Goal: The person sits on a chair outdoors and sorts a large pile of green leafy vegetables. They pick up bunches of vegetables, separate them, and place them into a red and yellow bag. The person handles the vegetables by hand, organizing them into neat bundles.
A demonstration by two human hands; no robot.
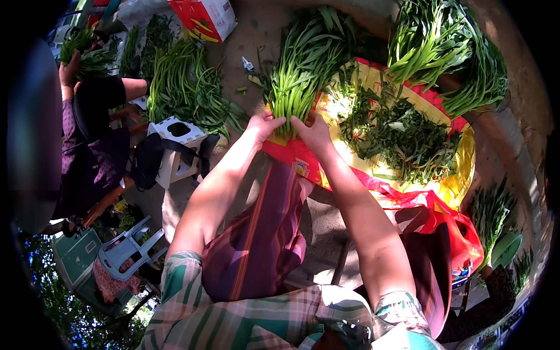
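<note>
Long-stemmed leafy greens [302, 74], which look like water spinach, lie before me with their pale stem ends towards my body. My left hand [266, 126] grips the stem ends from the left side. From the right, my right hand [315, 131] holds the same bunch, and the two thumbs nearly meet over the stems. The fingers beneath the bunch are partly hidden. Under the stem ends lies a red and yellow printed plastic sheet [284, 152]. Loose trimmed leaves [393, 131] are heaped on that sheet, right of my right hand.
More greens lie in a heap [179, 78] at the left and a large bundle [433, 43] at the upper right. A white plastic stool [177, 131] stands at the left, near a seated person's hand [70, 68] holding greens. A red plastic bag [463, 236] is at my right.
</note>
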